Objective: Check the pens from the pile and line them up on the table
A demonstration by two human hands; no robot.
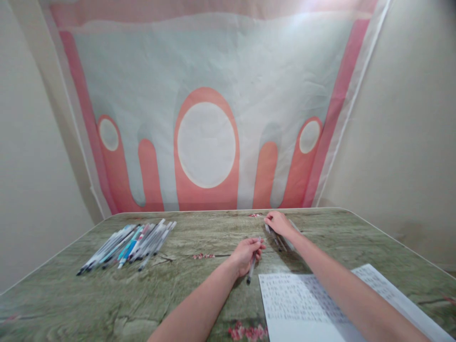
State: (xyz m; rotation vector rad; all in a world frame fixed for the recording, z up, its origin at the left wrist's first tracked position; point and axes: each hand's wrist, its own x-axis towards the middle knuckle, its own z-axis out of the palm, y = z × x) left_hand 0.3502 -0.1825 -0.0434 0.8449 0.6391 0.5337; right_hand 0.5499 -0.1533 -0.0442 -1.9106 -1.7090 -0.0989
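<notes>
My left hand (248, 254), near the middle of the table, has its fingers closed around a clear pen (251, 270) whose dark end points down toward me. Farther back and to the right, my right hand (278, 222) reaches over a small group of pens (277, 239) lying on the table. Its fingertips are pressed together at the far ends of these pens; whether they grip one is too small to tell. On the left side lies a row of many pens (128, 244), mostly clear with dark tips, some blue, white and pink ones among them.
Sheets covered with handwriting (292, 299) lie at the front right, partly under my right forearm. The wood-patterned table (107, 304) has printed red flowers. Behind it hangs a pink and grey patterned sheet (206, 57) between pale walls.
</notes>
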